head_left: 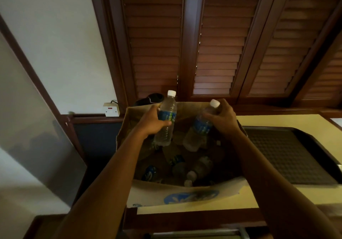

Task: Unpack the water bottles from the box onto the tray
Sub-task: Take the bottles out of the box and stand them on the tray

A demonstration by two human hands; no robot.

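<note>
An open cardboard box (177, 194) stands on the table in front of me. My left hand (153, 122) grips a clear water bottle (166, 116) with a blue label and white cap, held nearly upright above the box. My right hand (224, 118) grips a second bottle (199, 129) near its neck, tilted to the left over the box. Several more bottles (199, 166) lie in the dark bottom of the box. A dark ribbed tray (288, 155) lies empty to the right of the box.
The cream table top (277, 120) has a dark wooden edge. Brown louvred shutters (212, 44) fill the wall behind. A white socket box (112, 110) sits on a ledge at the left, and a dark object (149, 99) shows behind the box.
</note>
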